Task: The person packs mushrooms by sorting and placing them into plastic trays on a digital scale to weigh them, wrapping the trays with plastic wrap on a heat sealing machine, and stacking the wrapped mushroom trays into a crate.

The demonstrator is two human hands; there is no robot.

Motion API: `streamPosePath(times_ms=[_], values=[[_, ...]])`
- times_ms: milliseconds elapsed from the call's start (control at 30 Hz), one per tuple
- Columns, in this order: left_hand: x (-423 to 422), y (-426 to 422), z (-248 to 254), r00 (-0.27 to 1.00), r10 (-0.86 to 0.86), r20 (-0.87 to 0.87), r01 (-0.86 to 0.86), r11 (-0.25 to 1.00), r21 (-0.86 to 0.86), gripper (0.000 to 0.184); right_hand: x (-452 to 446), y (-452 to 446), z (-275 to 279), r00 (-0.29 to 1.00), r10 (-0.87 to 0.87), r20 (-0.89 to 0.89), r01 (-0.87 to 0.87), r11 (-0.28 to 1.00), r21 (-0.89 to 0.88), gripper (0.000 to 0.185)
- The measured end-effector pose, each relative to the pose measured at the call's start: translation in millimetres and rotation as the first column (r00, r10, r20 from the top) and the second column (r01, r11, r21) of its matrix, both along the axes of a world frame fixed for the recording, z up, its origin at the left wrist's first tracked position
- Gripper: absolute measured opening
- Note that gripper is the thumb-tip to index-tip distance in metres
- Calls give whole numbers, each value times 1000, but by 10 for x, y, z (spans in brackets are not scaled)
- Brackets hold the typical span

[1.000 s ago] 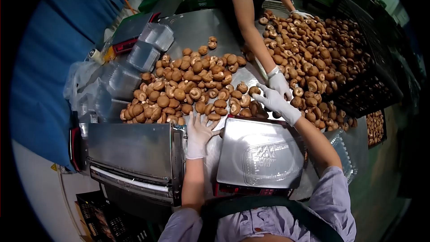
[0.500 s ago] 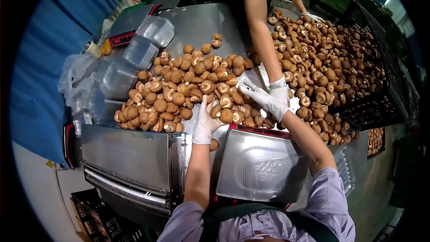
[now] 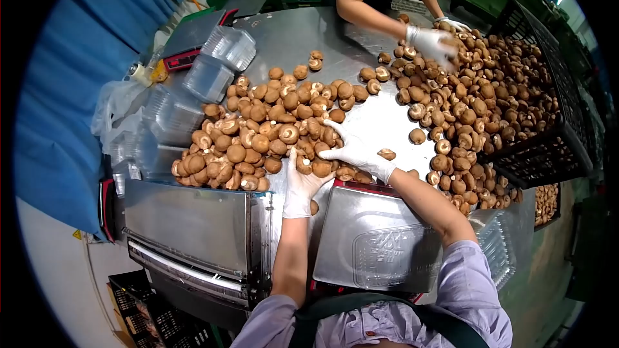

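A heap of brown mushrooms (image 3: pixel 248 132) lies on the metal table in front of me. My left hand (image 3: pixel 302 185), in a white glove, is at the heap's near right edge, its fingers apart against a few mushrooms. Over the heap's right side reaches my right hand (image 3: pixel 358 152), also gloved, with thumb and fingers spread and the fingertips touching mushrooms. Some mushrooms sit between the two hands, but neither hand is closed round one. A single mushroom (image 3: pixel 386 154) lies just right of my right hand.
A co-worker's blurred gloved hand (image 3: pixel 433 45) is over a larger mushroom pile (image 3: pixel 477 103) beside a tipped black crate (image 3: pixel 548 161). Clear plastic trays (image 3: pixel 209 77) stand at left. A scale (image 3: pixel 374 238) with a tray on it and a metal wrapping machine (image 3: pixel 187 222) are nearest me.
My right hand has moved left against the heap, fingers spread. The co-worker's arm has drawn back to the far pile, uncovering a bright patch of table. My left hand stays at the heap.
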State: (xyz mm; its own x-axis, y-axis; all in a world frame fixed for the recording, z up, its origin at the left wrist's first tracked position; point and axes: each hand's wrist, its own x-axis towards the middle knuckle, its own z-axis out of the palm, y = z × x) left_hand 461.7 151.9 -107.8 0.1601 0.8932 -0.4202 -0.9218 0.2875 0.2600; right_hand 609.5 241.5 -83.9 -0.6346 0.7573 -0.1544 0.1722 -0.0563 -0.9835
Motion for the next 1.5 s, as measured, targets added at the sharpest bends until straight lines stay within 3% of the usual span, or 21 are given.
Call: streamPosePath(times_ms=[33, 200, 300, 367, 500, 567, 600, 633, 700, 733, 767, 800, 833, 867, 900, 967, 1033, 1100, 1267, 1333, 1500], values=[[2, -21, 30, 997, 18, -72, -22, 998, -60, 73, 2, -2, 18, 1000, 0, -4, 0, 1000, 1, 81], [-54, -123, 150, 999, 37, 22, -36, 999, -18, 74, 22, -68, 246, 994, 62, -93, -59, 998, 35, 78], [-24, -169, 348, 998, 50, -29, -48, 997, 58, 74, 118, -171, 456, 987, 61, -146, -51, 996, 69, 79], [15, -225, 557, 998, 62, -28, -60, 994, 87, 72, 216, -256, 613, 989, 29, -147, 1, 979, 204, 79], [219, -378, 914, 998, 48, -39, -35, 959, 282, 67, 526, -590, 986, 968, -39, -249, 102, 963, 248, 82], [376, -553, 1090, 990, 3, -138, 39, 952, 303, 70, 735, -876, 1127, 940, -103, -326, 145, 984, 107, 84], [529, -659, 1230, 991, 21, -129, 27, 933, 358, 73, 857, -1011, 1155, 941, -118, -317, 178, 969, 169, 84], [627, -734, 1261, 994, -36, -108, 73, 928, 365, 76, 995, -1161, 1174, 943, -137, -304, 212, 951, 226, 83], [837, -1006, 1380, 974, -79, -214, 147, 935, 322, 77, 1256, -1563, 1254, 924, -250, -290, 287, 954, 90, 85], [913, -1142, 1300, 953, -102, -284, 185, 941, 283, 77, 1395, -1716, 1198, 939, -255, -232, 301, 934, 191, 85], [977, -1265, 1206, 896, -114, -429, 238, 939, 247, 77, 1542, -1867, 1139, 950, -260, -174, 302, 909, 287, 85], [1042, -1388, 1114, 817, -132, -561, 289, 936, 200, 77, 1677, -2039, 1138, 943, -331, 24, 263, 791, 553, 84], [1175, -1492, 1141, 729, -109, -675, 317, 929, 192, 77, 1764, -2170, 934, 939, -326, -114, 345, 867, 360, 81], [1252, -1571, 1050, 452, 120, -884, 396, 861, 319, 76, 1885, -2278, 809, 937, -345, -43, 326, 830, 453, 77], [1298, -1658, 959, 213, 249, -945, 492, 808, 324, 73, 1976, -2391, 769, 927, -373, 30, 300, 788, 538, 73], [1305, -1748, 819, -217, 590, -778, 672, 668, 320, 75, 2090, -2544, 729, 817, -519, 253, 177, 643, 745, 59], [1332, -1810, 761, -147, 606, -782, 687, 631, 360, 73, 2184, -2649, 647, 777, -575, 254, 185, 596, 781, 55], [1326, -1808, 761, -170, 566, -807, 673, 665, 325, 64, 2219, -2692, 595, 789, -594, 157, 276, 572, 773, 50], [1253, -1708, 814, -269, 549, -791, 494, 784, 376, 57, 2195, -2689, 527, 787, -606, 118, 285, 526, 801, 55], [1229, -1668, 780, -224, 466, -856, 334, 862, 382, 42, 2160, -2680, 552, 784, -611, 112, 291, 520, 803, 57], [1262, -1695, 806, -155, 486, -860, 218, 866, 450, 28, 2172, -2696, 588, 794, -607, 34, 362, 517, 776, 63]])
